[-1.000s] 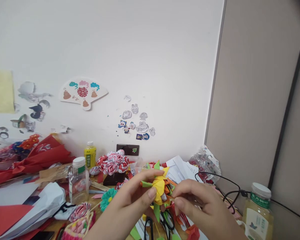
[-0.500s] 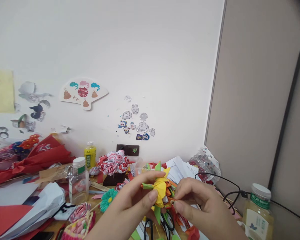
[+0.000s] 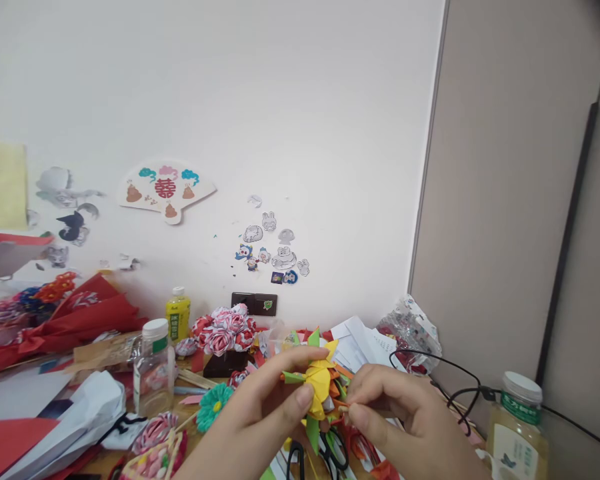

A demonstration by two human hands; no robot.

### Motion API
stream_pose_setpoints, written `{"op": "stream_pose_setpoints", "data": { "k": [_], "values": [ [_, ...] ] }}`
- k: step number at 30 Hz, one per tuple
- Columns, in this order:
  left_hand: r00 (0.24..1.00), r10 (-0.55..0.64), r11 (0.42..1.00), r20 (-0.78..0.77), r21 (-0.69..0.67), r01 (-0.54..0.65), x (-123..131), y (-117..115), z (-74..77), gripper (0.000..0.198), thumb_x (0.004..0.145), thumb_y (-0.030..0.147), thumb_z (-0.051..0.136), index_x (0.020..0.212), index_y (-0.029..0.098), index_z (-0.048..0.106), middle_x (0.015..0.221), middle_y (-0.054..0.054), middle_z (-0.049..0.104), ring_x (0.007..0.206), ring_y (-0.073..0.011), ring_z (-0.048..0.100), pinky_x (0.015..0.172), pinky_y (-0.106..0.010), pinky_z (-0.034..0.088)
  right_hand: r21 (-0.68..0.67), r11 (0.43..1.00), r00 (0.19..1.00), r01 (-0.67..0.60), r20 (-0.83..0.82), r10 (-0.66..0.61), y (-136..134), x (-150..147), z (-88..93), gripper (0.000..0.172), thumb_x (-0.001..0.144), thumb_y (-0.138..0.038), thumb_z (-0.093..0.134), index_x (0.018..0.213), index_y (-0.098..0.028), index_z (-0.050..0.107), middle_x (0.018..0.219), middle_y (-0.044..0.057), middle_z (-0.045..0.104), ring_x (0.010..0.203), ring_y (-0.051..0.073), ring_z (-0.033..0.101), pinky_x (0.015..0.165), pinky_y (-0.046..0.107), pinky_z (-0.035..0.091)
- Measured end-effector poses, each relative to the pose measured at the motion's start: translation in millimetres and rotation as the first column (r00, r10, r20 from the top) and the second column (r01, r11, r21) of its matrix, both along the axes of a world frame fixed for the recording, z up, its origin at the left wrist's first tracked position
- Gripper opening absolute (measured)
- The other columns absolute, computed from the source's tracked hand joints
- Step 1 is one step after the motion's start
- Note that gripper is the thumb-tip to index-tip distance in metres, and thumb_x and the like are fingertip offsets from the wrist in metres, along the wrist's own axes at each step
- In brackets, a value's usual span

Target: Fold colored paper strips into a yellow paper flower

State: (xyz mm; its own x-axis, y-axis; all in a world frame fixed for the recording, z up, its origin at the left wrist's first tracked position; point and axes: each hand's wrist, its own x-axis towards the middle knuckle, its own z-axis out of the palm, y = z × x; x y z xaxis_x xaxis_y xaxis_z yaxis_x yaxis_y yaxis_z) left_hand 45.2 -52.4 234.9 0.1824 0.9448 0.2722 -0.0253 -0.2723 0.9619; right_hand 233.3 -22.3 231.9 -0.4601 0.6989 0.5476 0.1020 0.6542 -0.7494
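Observation:
A folded paper flower [image 3: 319, 385] in yellow, with green points and orange pieces, is gripped between the thumb and fingers of my left hand [image 3: 275, 400]. At the flower's right side, my right hand [image 3: 390, 407] pinches a thin orange-tan piece, too small to identify, between thumb and forefinger. Its other fingers are curled in. Below the flower, black-handled scissors [image 3: 336, 450] lie among paper scraps, partly covered by my hands.
A clear jar [image 3: 153, 373], a yellow-labelled bottle [image 3: 179, 313] and a rose bunch [image 3: 225, 330] stand at the left. A teal flower [image 3: 214, 405] lies beside my left forearm. At the right are a large bottle [image 3: 517, 427] and a black cable [image 3: 460, 373].
My hands keep nearly the same hold; the right fingertips have shifted slightly on the small piece. Red and grey sheets have come into view at the left edge.

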Motion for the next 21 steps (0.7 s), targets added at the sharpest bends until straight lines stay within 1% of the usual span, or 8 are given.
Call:
{"op": "stream_pose_setpoints", "data": {
  "k": [4,7,9,12,15,17,18,21],
  "values": [
    [1.0,-0.003,1.0,-0.014,-0.008,0.003,-1,1,-1.6,0.038,0.077,0.044,0.062,0.111,0.027,0.059,0.09,-0.003,0.066,0.076,-0.0155,0.058,0.062,-0.023,0.048,0.023,0.999,0.999,0.035,0.025,-0.035,0,-1,0.9,0.013,0.081,-0.026,0.057,0.071,-0.018,0.059,0.067,0.0,0.059,0.062,0.013,0.057,0.056,0.02,0.045],
    [1.0,-0.003,1.0,-0.019,-0.005,0.003,-1,2,-2.1,0.039,0.077,0.045,0.061,0.112,0.027,0.059,0.094,-0.003,0.066,0.077,-0.0159,0.058,0.063,-0.023,0.048,0.038,0.999,1.0,0.009,0.0,-0.009,1,-2,0.6,0.008,0.08,-0.023,0.058,0.073,-0.019,0.058,0.07,0.0,0.061,0.064,0.012,0.059,0.057,0.019,0.047],
    [1.0,-0.003,1.0,-0.023,-0.006,0.003,-1,2,-2.1,0.039,0.077,0.045,0.061,0.112,0.027,0.059,0.096,-0.003,0.066,0.078,-0.0162,0.058,0.063,-0.023,0.048,0.078,0.997,1.0,-0.006,-0.017,0.007,2,-3,-0.4,0.008,0.079,-0.021,0.059,0.072,-0.018,0.058,0.069,-0.001,0.061,0.064,0.012,0.059,0.058,0.019,0.048],
    [1.0,-0.005,1.0,-0.018,-0.003,0.005,0,1,-1.5,0.038,0.077,0.044,0.062,0.111,0.028,0.06,0.096,-0.003,0.066,0.079,-0.0163,0.059,0.063,-0.023,0.048,0.141,0.99,1.0,0.009,-0.016,-0.007,3,-2,-1.5,0.008,0.079,-0.019,0.059,0.071,-0.018,0.058,0.068,-0.001,0.06,0.063,0.011,0.059,0.057,0.018,0.048],
    [1.0,0.016,1.0,0.001,0.007,-0.016,2,0,0.6,0.036,0.075,0.043,0.064,0.109,0.029,0.062,0.097,-0.002,0.066,0.079,-0.0157,0.059,0.062,-0.021,0.048,0.238,0.97,0.998,0.052,0.018,-0.058,2,-2,-1.1,0.009,0.08,-0.017,0.057,0.072,-0.019,0.057,0.068,-0.002,0.06,0.062,0.011,0.059,0.055,0.017,0.048],
    [0.999,0.031,1.0,0.016,-0.005,-0.031,3,-1,3.0,0.038,0.074,0.044,0.065,0.108,0.028,0.062,0.096,-0.003,0.066,0.077,-0.0154,0.059,0.06,-0.021,0.048,0.346,0.929,0.988,0.131,0.031,-0.15,1,-4,-0.1,0.01,0.081,-0.016,0.056,0.072,-0.02,0.056,0.069,-0.002,0.061,0.061,0.01,0.059,0.054,0.017,0.047],
    [0.999,0.037,0.999,0.024,-0.014,-0.037,4,-1,4.4,0.04,0.072,0.045,0.066,0.108,0.028,0.062,0.095,-0.003,0.066,0.076,-0.0157,0.059,0.06,-0.021,0.049,0.42,0.891,0.979,0.174,0.022,-0.202,1,-5,0.3,0.011,0.082,-0.015,0.055,0.072,-0.02,0.056,0.068,-0.002,0.061,0.062,0.011,0.059,0.054,0.017,0.046],
    [0.998,0.04,0.999,0.053,-0.037,-0.038,5,1,7.7,0.045,0.069,0.048,0.067,0.108,0.026,0.063,0.09,-0.004,0.066,0.076,-0.0172,0.06,0.058,-0.021,0.05,0.642,0.721,0.953,0.262,-0.053,-0.3,1,-11,0.7,0.015,0.085,-0.014,0.05,0.072,-0.02,0.055,0.065,-0.002,0.06,0.059,0.012,0.057,0.055,0.02,0.045]
  ]
}}
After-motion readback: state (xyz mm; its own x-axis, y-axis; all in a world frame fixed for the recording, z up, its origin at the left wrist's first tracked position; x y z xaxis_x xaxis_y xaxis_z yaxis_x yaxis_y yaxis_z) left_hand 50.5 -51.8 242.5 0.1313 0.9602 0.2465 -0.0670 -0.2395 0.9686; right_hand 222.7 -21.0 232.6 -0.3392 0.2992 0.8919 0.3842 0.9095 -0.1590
